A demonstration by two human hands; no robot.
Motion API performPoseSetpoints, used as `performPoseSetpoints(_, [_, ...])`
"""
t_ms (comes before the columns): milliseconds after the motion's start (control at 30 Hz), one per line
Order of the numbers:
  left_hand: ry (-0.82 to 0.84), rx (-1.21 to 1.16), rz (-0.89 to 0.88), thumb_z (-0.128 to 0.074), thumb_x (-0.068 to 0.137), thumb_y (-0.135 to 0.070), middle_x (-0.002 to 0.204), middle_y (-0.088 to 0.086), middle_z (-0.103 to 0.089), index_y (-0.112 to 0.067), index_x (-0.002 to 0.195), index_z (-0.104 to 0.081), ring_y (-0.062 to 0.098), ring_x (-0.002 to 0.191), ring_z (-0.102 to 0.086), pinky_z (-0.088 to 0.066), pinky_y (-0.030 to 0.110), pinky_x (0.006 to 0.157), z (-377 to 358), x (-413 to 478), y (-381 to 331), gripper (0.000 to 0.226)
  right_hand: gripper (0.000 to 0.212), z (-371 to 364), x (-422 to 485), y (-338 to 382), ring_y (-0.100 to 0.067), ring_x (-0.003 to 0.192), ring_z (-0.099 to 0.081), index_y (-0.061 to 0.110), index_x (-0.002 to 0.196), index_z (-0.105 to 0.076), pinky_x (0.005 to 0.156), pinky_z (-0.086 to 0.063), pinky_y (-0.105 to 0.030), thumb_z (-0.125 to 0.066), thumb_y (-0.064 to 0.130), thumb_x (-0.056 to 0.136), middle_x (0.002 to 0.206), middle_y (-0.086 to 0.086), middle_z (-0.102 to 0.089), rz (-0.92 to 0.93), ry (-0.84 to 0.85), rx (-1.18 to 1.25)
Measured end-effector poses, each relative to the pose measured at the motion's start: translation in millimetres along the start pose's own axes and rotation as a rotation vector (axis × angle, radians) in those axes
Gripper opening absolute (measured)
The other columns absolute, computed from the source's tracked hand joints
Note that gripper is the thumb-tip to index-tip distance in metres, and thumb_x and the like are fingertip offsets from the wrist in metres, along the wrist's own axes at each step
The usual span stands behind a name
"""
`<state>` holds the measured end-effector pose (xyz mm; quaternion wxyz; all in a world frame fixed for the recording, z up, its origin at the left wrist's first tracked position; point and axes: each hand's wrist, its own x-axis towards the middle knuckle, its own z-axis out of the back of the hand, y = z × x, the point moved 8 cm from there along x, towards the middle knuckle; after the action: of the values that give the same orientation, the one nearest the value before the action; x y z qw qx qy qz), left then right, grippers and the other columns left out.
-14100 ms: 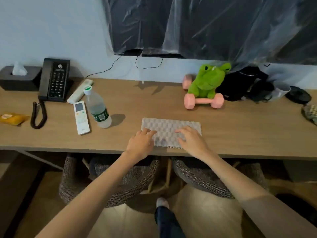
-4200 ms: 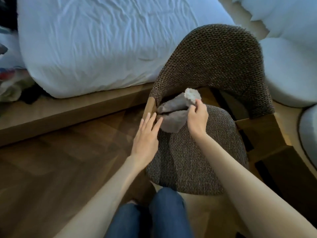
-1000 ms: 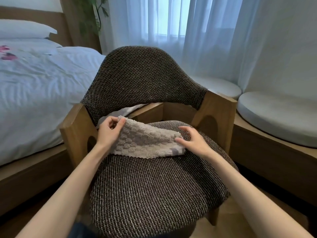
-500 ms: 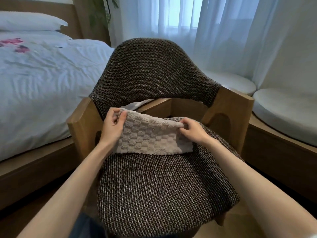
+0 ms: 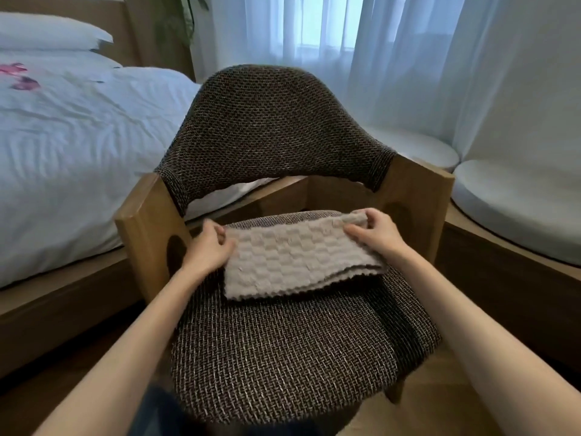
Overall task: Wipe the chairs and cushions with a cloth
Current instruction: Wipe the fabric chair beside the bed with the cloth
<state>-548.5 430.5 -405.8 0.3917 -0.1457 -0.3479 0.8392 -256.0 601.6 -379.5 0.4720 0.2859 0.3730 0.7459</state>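
A dark woven chair point(image 5: 276, 130) with wooden side posts faces me, its round seat cushion point(image 5: 283, 347) in the lower middle. A beige waffle-textured cloth point(image 5: 295, 262), folded double, lies stretched over the back half of the seat. My left hand point(image 5: 209, 248) pinches its left edge. My right hand point(image 5: 375, 234) grips its upper right corner, which is lifted a little off the seat. Both forearms reach in from the bottom of the frame.
A bed with white sheets point(image 5: 72, 146) and a wooden frame stands to the left, close to the chair. Two round pale cushions point(image 5: 515, 202) sit on a wooden bench at the right. Sheer curtains point(image 5: 361, 51) hang behind the chair.
Both hands have spread the cloth wider across the seat. My right hand moved right toward the wooden post, and the cloth now lies flatter and lower.
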Motion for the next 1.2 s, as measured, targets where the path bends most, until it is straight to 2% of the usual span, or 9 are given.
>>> performPoseSetpoints(100, [0.061,0.248,0.008,-0.054,0.093,-0.035,0.141,0.018,-0.04,-0.008,0.141,-0.032,0.035,0.129,-0.04,-0.038,0.043,0.103,-20,-7,17,0.059,0.066,-19,-3,-31,-0.033,0.125,-0.047,0.004,0.141,-0.035,0.101,-0.039,-0.038,-0.062,0.037,0.091,0.137,-0.018,-0.05,-0.143,0.101,-0.396])
performPoseSetpoints(200, [0.022,0.272,-0.208,-0.05,0.095,-0.033,0.145,0.01,-0.037,-0.019,0.14,-0.041,0.031,0.134,-0.034,-0.031,0.048,0.11,-29,-9,-9,0.048,0.076,-21,-7,-43,-0.039,0.127,-0.043,-0.007,0.139,-0.031,0.099,-0.039,-0.041,-0.052,0.05,0.093,0.138,-0.027,-0.043,-0.251,0.099,-0.55])
performPoseSetpoints(400, [0.267,0.435,-0.324,-0.04,0.098,-0.042,0.151,-0.001,-0.033,-0.036,0.136,-0.045,0.023,0.142,-0.021,-0.002,0.064,0.111,-71,-5,-43,0.039,0.041,-26,-12,-54,-0.036,0.112,-0.055,0.007,0.091,-0.056,0.078,-0.04,-0.035,-0.049,0.047,0.094,0.112,-0.02,-0.06,-0.267,0.159,-0.636])
performPoseSetpoints(633, [0.24,0.414,-0.316,-0.055,0.087,-0.055,0.127,0.0,-0.054,-0.043,0.134,-0.046,0.021,0.118,-0.048,-0.039,0.043,0.1,-60,-7,-30,0.049,0.019,-6,-1,-6,-0.034,0.094,-0.06,0.017,0.101,-0.047,0.067,-0.041,-0.038,-0.054,0.034,0.095,0.101,-0.008,-0.064,0.031,-0.131,-0.469])
performPoseSetpoints(800, [0.31,0.164,-0.295,-0.072,0.078,-0.045,0.094,-0.013,-0.059,-0.04,0.128,-0.052,0.005,0.073,-0.06,-0.049,0.021,0.062,-48,-15,-30,0.054,0.009,6,12,64,-0.018,0.087,-0.062,0.02,0.1,-0.056,0.062,-0.039,-0.029,-0.06,0.021,0.092,0.089,0.011,-0.059,0.321,-0.321,-0.355])
performPoseSetpoints(967, [0.075,0.229,-0.154,-0.063,0.089,-0.034,0.108,-0.004,-0.063,-0.027,0.134,-0.052,0.015,0.099,-0.059,-0.047,0.03,0.079,-23,-4,-4,0.047,0.011,-34,-8,104,-0.007,0.082,-0.06,0.018,0.095,-0.064,0.069,-0.048,-0.03,-0.067,0.018,0.084,0.089,0.009,-0.065,0.482,-0.152,-0.22])
performPoseSetpoints(1067, [0.053,0.209,-0.141,-0.057,0.093,-0.035,0.128,0.006,-0.059,-0.022,0.131,-0.055,0.025,0.119,-0.053,-0.046,0.039,0.096,-18,-4,11,0.04,0.015,-93,-37,100,0.005,0.074,-0.058,0.02,0.097,-0.068,0.064,-0.044,-0.015,-0.069,0.029,0.085,0.088,0.014,-0.066,0.494,0.253,-0.228])
performPoseSetpoints(1133, [0.036,0.193,-0.142,-0.053,0.095,-0.032,0.131,0.011,-0.056,-0.021,0.129,-0.057,0.029,0.122,-0.049,-0.043,0.045,0.1,-15,-6,19,0.036,0.022,-121,-49,89,-0.005,0.08,-0.066,0.019,0.102,-0.07,0.072,-0.054,-0.019,-0.061,0.036,0.092,0.095,0.008,-0.071,0.382,0.471,-0.16])
performPoseSetpoints(1200, [0.032,0.17,-0.145,-0.051,0.097,-0.027,0.133,0.013,-0.054,-0.018,0.128,-0.057,0.029,0.125,-0.046,-0.039,0.045,0.104,-13,-9,26,0.034,0.025,-121,-45,83,-0.015,0.084,-0.069,0.016,0.106,-0.07,0.08,-0.057,-0.032,-0.054,0.034,0.096,0.098,0.004,-0.073,0.28,0.41,-0.002])
